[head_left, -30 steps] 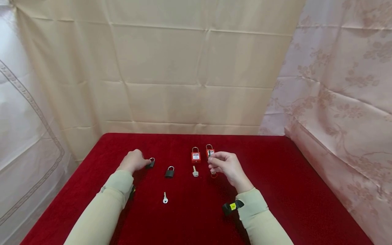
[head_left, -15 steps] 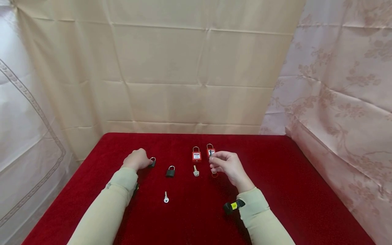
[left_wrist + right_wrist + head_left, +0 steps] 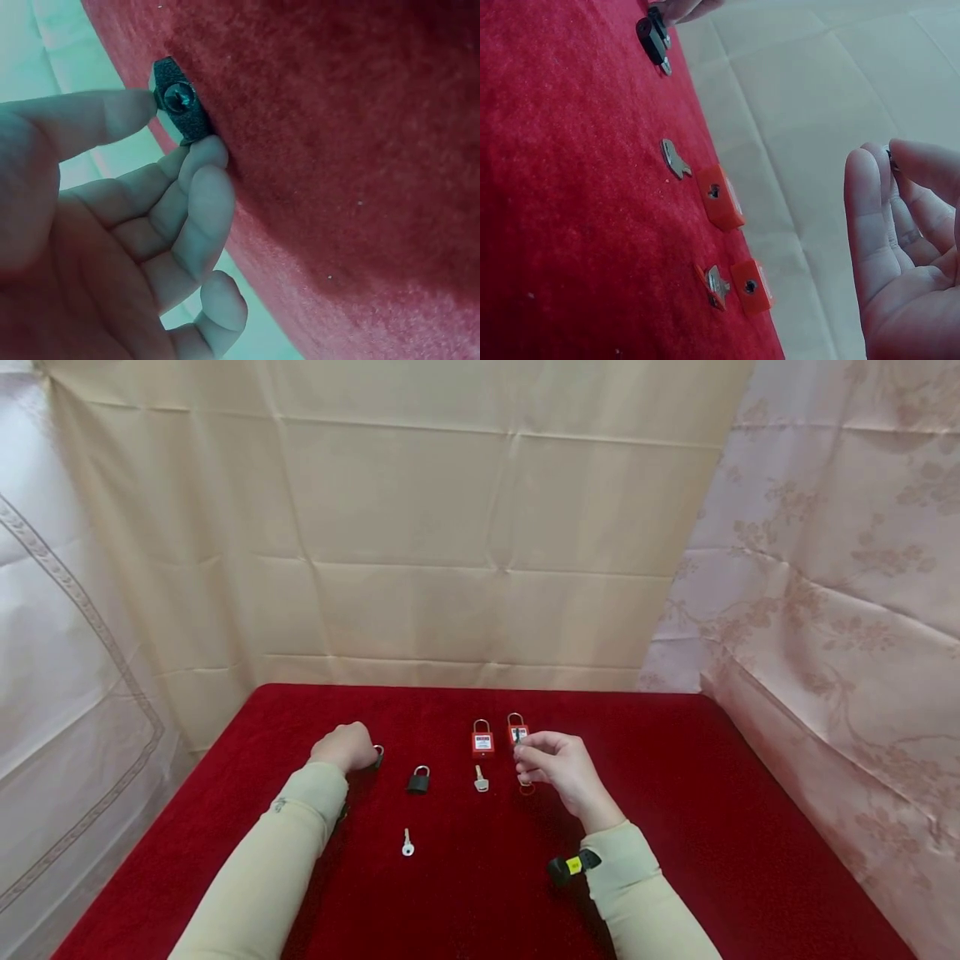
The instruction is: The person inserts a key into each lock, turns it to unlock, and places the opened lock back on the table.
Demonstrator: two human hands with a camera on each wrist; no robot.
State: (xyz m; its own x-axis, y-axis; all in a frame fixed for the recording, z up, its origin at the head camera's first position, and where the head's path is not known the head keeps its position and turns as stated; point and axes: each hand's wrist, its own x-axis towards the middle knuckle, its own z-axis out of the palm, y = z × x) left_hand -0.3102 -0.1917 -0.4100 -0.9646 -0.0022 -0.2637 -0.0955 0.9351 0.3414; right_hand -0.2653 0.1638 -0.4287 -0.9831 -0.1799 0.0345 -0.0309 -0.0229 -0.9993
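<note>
My left hand [image 3: 345, 747] is at the table's left, pinching a small black padlock [image 3: 180, 105] between thumb and fingertips. Its keyhole end faces the left wrist camera. In the head view the hand covers most of that padlock, leaving its shackle [image 3: 379, 752] showing. A second black padlock [image 3: 417, 782] lies just to the right. My right hand [image 3: 558, 770] is raised over the right side, thumb and index finger pinching a small key [image 3: 517, 737], mostly hidden by the fingers. Behind it lies a red padlock [image 3: 516, 724] with a white label.
Another red padlock [image 3: 482, 742] lies left of the first, with a silver key [image 3: 481, 781] in front. Below my right hand is a key with a red ring [image 3: 716, 285]. One more silver key [image 3: 407, 843] lies nearer on the red-covered table [image 3: 465, 893]. Curtains hang behind.
The left hand has shifted slightly right with its padlock and now hides more of it from the head camera. My right hand stays nearly still, the key still pinched.
</note>
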